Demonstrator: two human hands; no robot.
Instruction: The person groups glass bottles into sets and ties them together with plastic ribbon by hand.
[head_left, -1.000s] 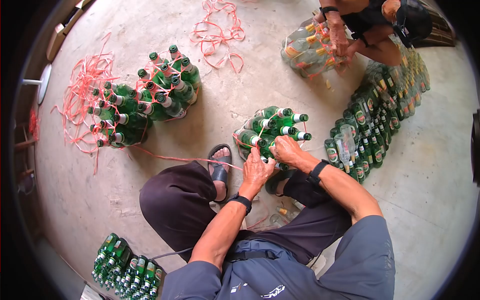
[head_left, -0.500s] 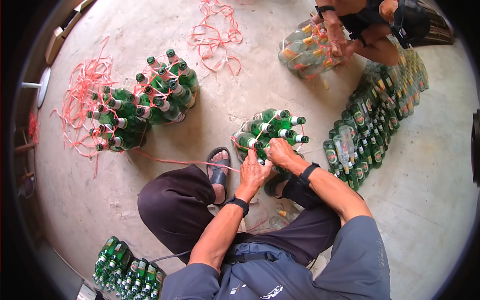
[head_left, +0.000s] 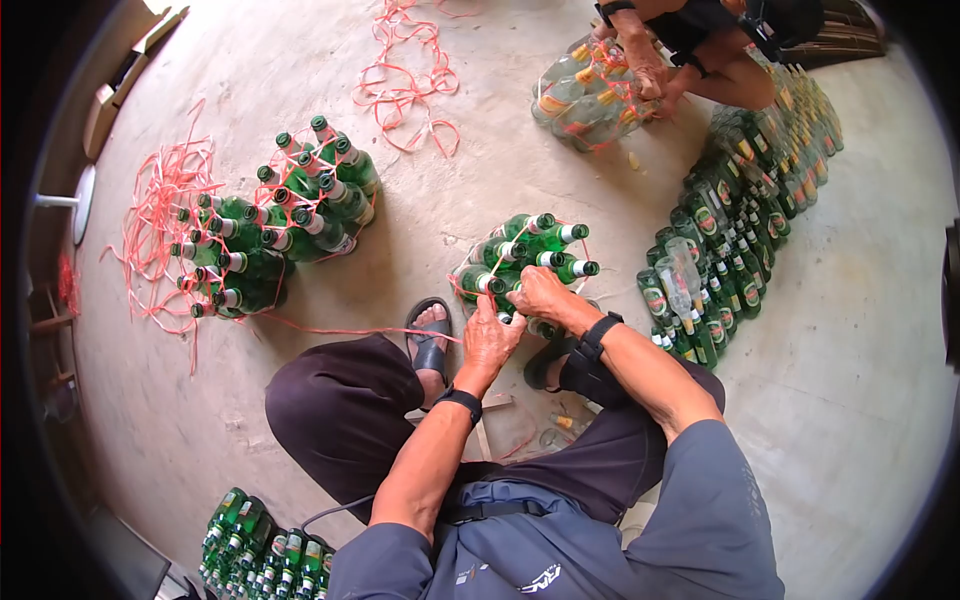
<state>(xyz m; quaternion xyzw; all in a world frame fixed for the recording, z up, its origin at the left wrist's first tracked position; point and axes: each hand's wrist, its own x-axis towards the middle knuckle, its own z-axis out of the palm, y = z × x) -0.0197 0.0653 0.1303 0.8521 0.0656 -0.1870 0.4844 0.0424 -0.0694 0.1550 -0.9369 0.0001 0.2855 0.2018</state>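
Observation:
Between my feet stands a cluster of green glass bottles (head_left: pixel 520 245), upright, with pink plastic string around their necks. My left hand (head_left: pixel 488 345) is closed at the near side of the cluster, on a length of pink plastic string (head_left: pixel 370 331) that runs in from the left. Close beside it, my right hand (head_left: pixel 550 298) is closed over the nearest bottle necks, fingers bent inward. What its fingertips pinch is hidden. Both hands partly cover the front bottles.
Tied green bottles (head_left: pixel 330 190) stand at left, beside a heap of pink string (head_left: pixel 165 215). Rows of bottles (head_left: pixel 725 220) stretch along the right. Another person's hand (head_left: pixel 645 70) works on clear bottles (head_left: pixel 585 100). More green bottles (head_left: pixel 240 530) sit at lower left.
The whole view has shifted, so most things appear slightly farther left. My hands stay at the near side of the bottle cluster, with little change in their grip.

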